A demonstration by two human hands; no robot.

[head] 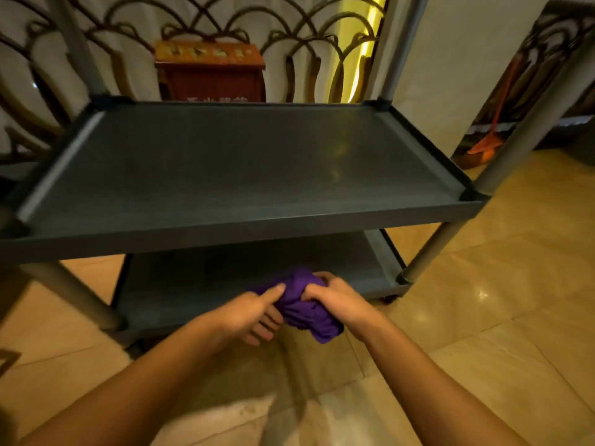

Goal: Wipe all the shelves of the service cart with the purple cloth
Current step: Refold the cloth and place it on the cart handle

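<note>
The dark grey service cart stands in front of me with its middle shelf [244,169] wide and bare. Below it, the bottom shelf [199,278] shows partly under the middle shelf's front rim. A bunched purple cloth [306,309] is held between both hands at the bottom shelf's front edge. My left hand [254,312] grips the cloth's left side, thumb on top. My right hand [335,299] is closed over its right side. One corner of the cloth hangs down toward the floor.
Grey metal posts [450,249] rise at the cart's corners. A red wooden box [209,72] stands behind the cart against a patterned screen. An orange broom [489,140] leans at the right. Glossy beige floor tiles [483,317] lie around the cart.
</note>
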